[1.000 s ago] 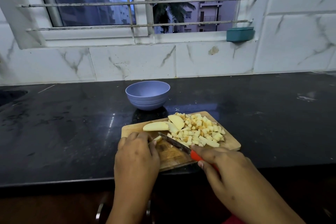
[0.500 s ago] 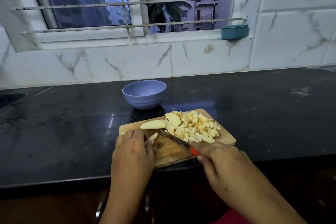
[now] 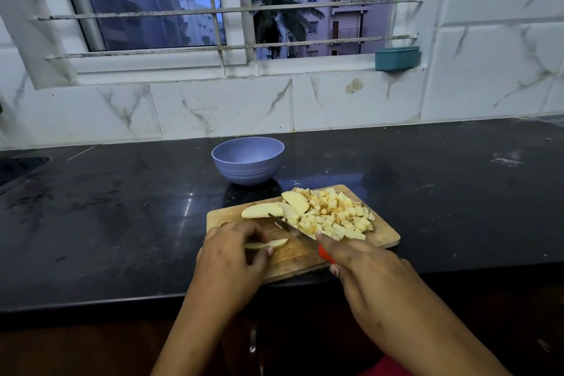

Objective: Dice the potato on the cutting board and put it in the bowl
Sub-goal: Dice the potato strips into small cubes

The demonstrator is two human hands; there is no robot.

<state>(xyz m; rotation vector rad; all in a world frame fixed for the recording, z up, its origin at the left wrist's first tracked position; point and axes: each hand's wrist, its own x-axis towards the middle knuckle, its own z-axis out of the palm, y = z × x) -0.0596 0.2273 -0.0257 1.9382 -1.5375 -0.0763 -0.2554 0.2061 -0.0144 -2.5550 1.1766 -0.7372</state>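
Observation:
A wooden cutting board (image 3: 384, 233) lies near the counter's front edge. On its right half sits a heap of diced potato (image 3: 335, 217), with a few uncut slices (image 3: 263, 210) to the heap's left. My left hand (image 3: 235, 256) pinches one thin potato slice (image 3: 276, 243) flat on the board's near left part. My right hand (image 3: 360, 265) grips a red-handled knife (image 3: 293, 230), its blade pointing away to the left, tip by the uncut slices. The lilac bowl (image 3: 247, 162) stands behind the board, and no potato shows in it.
The black stone counter (image 3: 122, 210) stretches wide on both sides of the board. A sink opening (image 3: 18, 166) shows at the far left. A white marble-tiled wall and a barred window rise behind, with a teal box (image 3: 396, 58) on the sill.
My left hand has pulled one slice towards me and turned it flat, so it now shows between my fingers. The knife has stayed near the heap's left edge.

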